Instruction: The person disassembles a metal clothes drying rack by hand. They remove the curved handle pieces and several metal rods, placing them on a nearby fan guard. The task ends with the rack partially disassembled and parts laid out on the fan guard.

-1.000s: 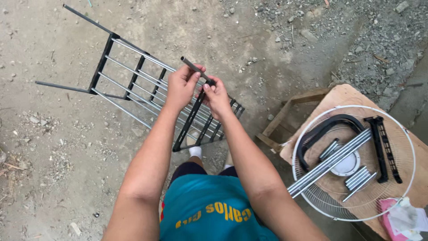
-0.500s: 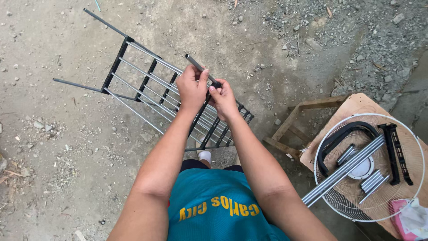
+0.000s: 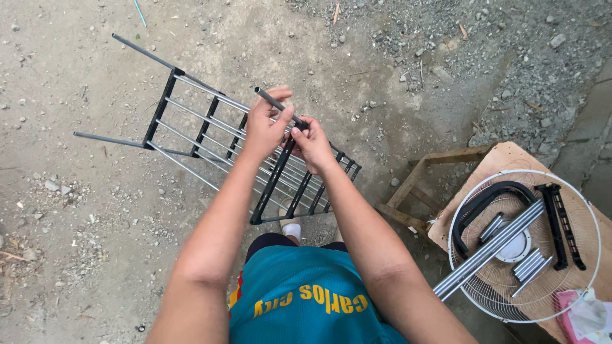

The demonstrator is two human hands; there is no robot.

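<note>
Rod (image 3: 275,106), thin and dark, is pinched between left hand (image 3: 262,127) and right hand (image 3: 312,145), both clenched on it, directly above the black-and-silver rack frame (image 3: 210,150) on the ground.

Lots of open dirt ground (image 3: 76,255) on the left and top of the frame, but the rack frame (image 3: 210,143) fills the middle and the wooden stool (image 3: 503,159) with fan guard (image 3: 586,210) crowds the lower right.
</note>
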